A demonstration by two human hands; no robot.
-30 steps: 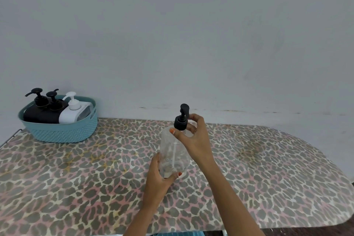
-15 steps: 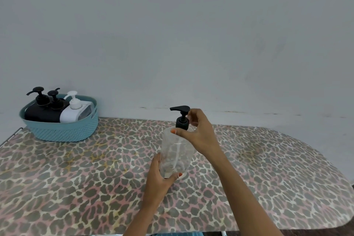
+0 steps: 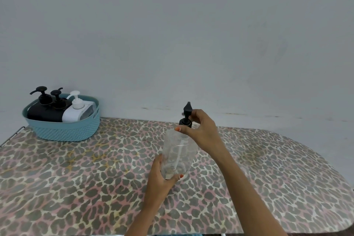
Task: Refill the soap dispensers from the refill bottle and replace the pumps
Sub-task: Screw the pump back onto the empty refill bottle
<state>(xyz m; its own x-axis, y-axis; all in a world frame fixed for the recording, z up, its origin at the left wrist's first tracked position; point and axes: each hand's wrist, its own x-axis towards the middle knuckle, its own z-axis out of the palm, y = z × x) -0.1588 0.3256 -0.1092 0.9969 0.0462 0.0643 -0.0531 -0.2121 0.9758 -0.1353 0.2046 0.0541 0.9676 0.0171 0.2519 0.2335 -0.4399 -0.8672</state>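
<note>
A clear plastic dispenser bottle (image 3: 178, 153) stands tilted on the leopard-print table (image 3: 76, 178), near its middle. My left hand (image 3: 160, 180) grips the bottle's base. A black pump (image 3: 186, 116) sits in the bottle's neck, its white tube showing inside. My right hand (image 3: 201, 130) pinches the pump's collar with thumb and fingers. The bottle looks almost empty, with a little residue at the bottom.
A teal basket (image 3: 65, 130) at the table's back left holds two black pump bottles (image 3: 46, 111) and a white pump bottle (image 3: 76, 111). A plain wall runs behind the table. The table's right end is rounded.
My right hand has turned the black pump: its spout pointed left half a second ago and now points away from me. My left hand keeps its grip on the bottle.
</note>
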